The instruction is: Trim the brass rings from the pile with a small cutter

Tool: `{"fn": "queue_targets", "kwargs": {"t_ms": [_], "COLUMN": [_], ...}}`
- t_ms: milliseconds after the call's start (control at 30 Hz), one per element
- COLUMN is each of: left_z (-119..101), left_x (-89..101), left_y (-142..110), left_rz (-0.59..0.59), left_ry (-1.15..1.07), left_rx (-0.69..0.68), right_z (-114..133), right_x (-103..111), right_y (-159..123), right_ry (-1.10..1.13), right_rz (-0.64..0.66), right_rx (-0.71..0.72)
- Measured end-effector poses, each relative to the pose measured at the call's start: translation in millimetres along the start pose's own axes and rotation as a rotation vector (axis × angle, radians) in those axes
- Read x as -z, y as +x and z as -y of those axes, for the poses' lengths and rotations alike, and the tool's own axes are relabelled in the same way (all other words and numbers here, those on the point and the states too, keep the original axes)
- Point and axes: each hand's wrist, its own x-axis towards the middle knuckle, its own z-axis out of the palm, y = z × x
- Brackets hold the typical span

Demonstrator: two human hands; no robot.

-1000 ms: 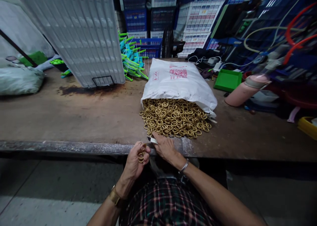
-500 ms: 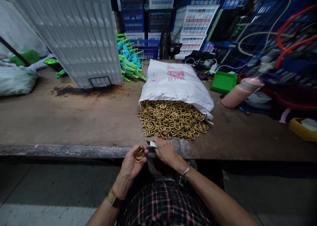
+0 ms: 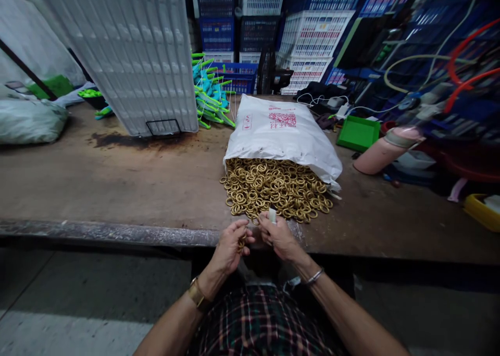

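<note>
A heap of gold-coloured metal rings (image 3: pixel 273 189) spills from the open mouth of a white plastic sack (image 3: pixel 281 132) lying on the brown workbench (image 3: pixel 117 184). At the bench's near edge, my left hand (image 3: pixel 230 246) is curled round a few of these rings. My right hand (image 3: pixel 279 233) sits beside it, just below the heap, fingers pinched on a small white tool (image 3: pixel 272 215) that points upward. The two hands almost touch.
A large white ribbed panel (image 3: pixel 128 54) leans at the back left beside green and blue plastic clips (image 3: pixel 211 93). A green tray (image 3: pixel 358 133), a pink cylinder (image 3: pixel 385 150), cables and hoses lie at the right. Stacked crates (image 3: pixel 308 38) fill the background. A grey bag (image 3: pixel 31 122) rests far left.
Both hands rose a little toward the ring heap and drew closer together. The white tool in my right hand turned from pointing left to standing upright.
</note>
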Motion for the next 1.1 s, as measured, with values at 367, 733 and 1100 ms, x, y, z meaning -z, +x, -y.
{"fn": "queue_targets", "kwargs": {"t_ms": [367,733,1100], "left_z": [9.9,6.0,9.3], "left_x": [-7.9,-15.2,-21.1], "left_y": [6.8,3.7,-0.6], "left_rz": [-0.023,0.002,0.21], "left_ry": [0.247,0.731,0.279], "left_rx": [-0.18,-0.549,-0.086], "right_z": [-0.5,-3.1,-9.7], "right_x": [1.2,9.9,16.6], "right_y": [-6.1,-3.5,-2.0], "right_ry": [0.11,-0.399,-0.176], "right_rz": [0.002,-0.03,0.012], "right_rx": [-0.062,0.174,0.079]}}
